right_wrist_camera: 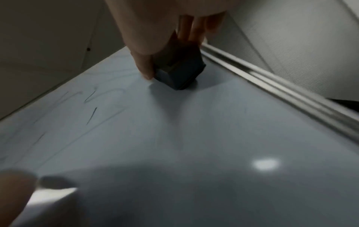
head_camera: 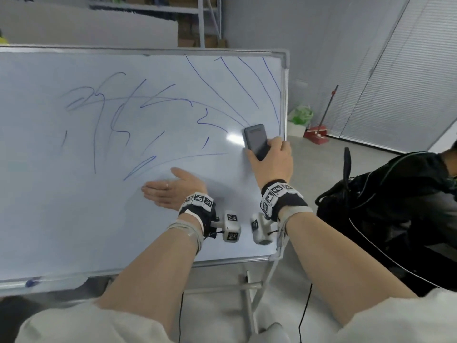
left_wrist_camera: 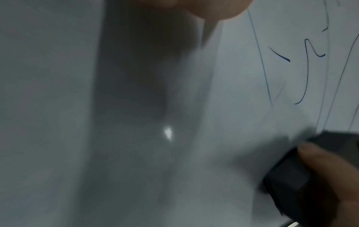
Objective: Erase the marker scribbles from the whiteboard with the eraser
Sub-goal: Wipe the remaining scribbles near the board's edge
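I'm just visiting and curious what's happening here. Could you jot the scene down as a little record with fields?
activity: wiping blue marker off a whiteboard
right hand: grips a dark eraser, pressed on the board near its right edge
left hand: flat on the board, fingers straight, holding nothing
scribbles: many remain across the upper and middle board, some faint
lower board: no marks visible
tray: a blue marker lies at the bottom left
nearby: another person in dark clothes, to the right
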A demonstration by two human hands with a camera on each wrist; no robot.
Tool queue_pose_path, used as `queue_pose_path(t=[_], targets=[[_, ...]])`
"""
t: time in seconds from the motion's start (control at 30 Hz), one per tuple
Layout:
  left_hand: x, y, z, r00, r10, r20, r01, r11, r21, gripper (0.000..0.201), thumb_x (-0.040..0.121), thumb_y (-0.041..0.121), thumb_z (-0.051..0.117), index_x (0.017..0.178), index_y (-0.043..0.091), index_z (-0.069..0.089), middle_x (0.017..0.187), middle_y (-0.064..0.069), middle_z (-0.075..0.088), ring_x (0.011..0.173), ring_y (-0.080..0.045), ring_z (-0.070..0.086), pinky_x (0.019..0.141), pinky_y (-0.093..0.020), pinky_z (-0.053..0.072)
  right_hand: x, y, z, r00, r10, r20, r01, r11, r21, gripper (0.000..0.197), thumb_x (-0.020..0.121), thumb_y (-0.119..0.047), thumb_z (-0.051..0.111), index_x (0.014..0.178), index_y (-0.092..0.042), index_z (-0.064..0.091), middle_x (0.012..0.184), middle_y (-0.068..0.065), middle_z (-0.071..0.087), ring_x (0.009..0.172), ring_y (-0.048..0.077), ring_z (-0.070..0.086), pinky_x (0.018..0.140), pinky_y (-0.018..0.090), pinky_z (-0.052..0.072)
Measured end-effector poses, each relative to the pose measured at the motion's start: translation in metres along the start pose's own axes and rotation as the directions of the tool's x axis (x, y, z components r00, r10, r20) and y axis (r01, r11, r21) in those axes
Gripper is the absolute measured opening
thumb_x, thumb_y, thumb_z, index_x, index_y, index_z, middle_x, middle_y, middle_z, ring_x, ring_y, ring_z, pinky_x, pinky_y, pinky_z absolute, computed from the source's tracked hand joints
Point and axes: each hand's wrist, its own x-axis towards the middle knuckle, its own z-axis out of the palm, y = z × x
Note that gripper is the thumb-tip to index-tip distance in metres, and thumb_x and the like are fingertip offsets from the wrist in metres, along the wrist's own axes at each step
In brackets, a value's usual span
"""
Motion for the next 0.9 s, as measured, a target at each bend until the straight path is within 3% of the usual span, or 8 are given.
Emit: queue_pose_path(t=[0.1, 0.17, 0.3, 0.37, 0.47, 0.63, 0.77, 0.9], targets=[[0.002, -0.006, 0.0, 1.0, 0.012, -0.022, -0.011, 0.999, 0.04, 0.078, 0.097, 0.049, 0.032, 0.153, -0.002, 0.015, 0.162, -0.016, 0.015, 0.151, -0.032, 0.014, 0.122, -0.042, 0.014, -0.014, -0.007, 0.007, 0.989, -0.123, 0.08, 0.124, 0.992, -0.007, 0.055, 0.075, -0.057, 0.073, 0.105, -0.014, 0.055, 0.102, 0.005, 0.055, 0.089, 0.025, 0.052, 0.072, 0.036, 0.046], [0.001, -0.007, 0.001, 1.0, 0.008, -0.009, -0.008, 0.999, 0.042, 0.078, 0.097, 0.049, 0.03, 0.154, -0.002, 0.012, 0.162, -0.016, 0.011, 0.152, -0.031, 0.011, 0.123, -0.042, 0.012, -0.007, 0.001, 0.0, 0.988, -0.134, 0.071, 0.138, 0.989, -0.049, 0.055, 0.078, -0.06, 0.069, 0.106, -0.015, 0.054, 0.104, 0.005, 0.056, 0.089, 0.024, 0.053, 0.07, 0.035, 0.047], [-0.006, -0.007, -0.001, 0.996, 0.063, 0.069, -0.063, 0.998, 0.006, 0.079, 0.096, 0.05, 0.03, 0.153, -0.003, 0.015, 0.162, -0.019, 0.015, 0.151, -0.033, 0.015, 0.122, -0.045, 0.017, 0.024, 0.031, -0.021, 0.984, 0.15, -0.1, -0.155, 0.987, -0.047, 0.059, 0.08, -0.059, 0.066, 0.113, -0.012, 0.05, 0.113, 0.009, 0.054, 0.102, 0.029, 0.054, 0.08, 0.045, 0.053], [-0.006, -0.009, -0.003, 0.993, 0.109, 0.051, -0.109, 0.994, 0.003, 0.079, 0.095, 0.051, 0.031, 0.151, -0.004, 0.023, 0.159, -0.019, 0.024, 0.148, -0.034, 0.023, 0.119, -0.046, 0.023, 0.028, 0.03, -0.021, 0.975, 0.179, -0.133, -0.188, 0.981, -0.054, 0.059, 0.079, -0.055, 0.069, 0.113, -0.011, 0.049, 0.114, 0.01, 0.052, 0.106, 0.03, 0.051, 0.078, 0.045, 0.053], [0.024, -0.014, -0.013, 0.998, 0.069, 0.002, -0.069, 0.998, 0.01, 0.076, 0.097, 0.048, 0.033, 0.153, -0.001, 0.019, 0.161, -0.015, 0.019, 0.15, -0.03, 0.018, 0.12, -0.043, 0.016, 0.019, 0.013, -0.011, 0.976, 0.176, -0.131, -0.178, 0.984, -0.003, 0.057, 0.078, -0.054, 0.069, 0.111, -0.013, 0.048, 0.115, 0.008, 0.05, 0.106, 0.029, 0.05, 0.071, 0.037, 0.047], [0.098, -0.031, -0.049, 0.998, 0.0, -0.058, 0.0, 1.0, 0.007, 0.073, 0.101, 0.043, 0.035, 0.154, -0.001, 0.01, 0.164, -0.014, 0.009, 0.152, -0.028, 0.01, 0.122, -0.043, 0.013, -0.012, -0.029, 0.026, 0.998, 0.009, -0.056, -0.003, 0.994, 0.111, 0.054, 0.075, -0.056, 0.069, 0.106, -0.016, 0.049, 0.107, 0.003, 0.049, 0.094, 0.027, 0.054, 0.067, 0.037, 0.05], [0.12, -0.05, -0.074, 0.995, -0.088, 0.048, 0.087, 0.996, 0.03, 0.074, 0.102, 0.043, 0.033, 0.154, -0.003, 0.007, 0.164, -0.015, 0.006, 0.152, -0.027, 0.007, 0.122, -0.04, 0.009, -0.048, -0.076, 0.063, 0.978, -0.197, 0.066, 0.189, 0.975, 0.118, 0.052, 0.074, -0.052, 0.073, 0.104, -0.015, 0.052, 0.106, 0.006, 0.051, 0.093, 0.029, 0.053, 0.066, 0.037, 0.049], [0.15, -0.07, -0.102, 0.98, -0.102, 0.174, 0.1, 0.995, 0.019, 0.07, 0.103, 0.041, 0.031, 0.154, -0.002, 0.01, 0.164, -0.015, 0.007, 0.152, -0.027, 0.008, 0.124, -0.039, 0.008, -0.084, -0.116, 0.098, 0.915, -0.359, 0.183, 0.339, 0.932, 0.133, 0.05, 0.073, -0.044, 0.077, 0.103, -0.012, 0.054, 0.105, 0.011, 0.053, 0.092, 0.032, 0.052, 0.07, 0.04, 0.048]])
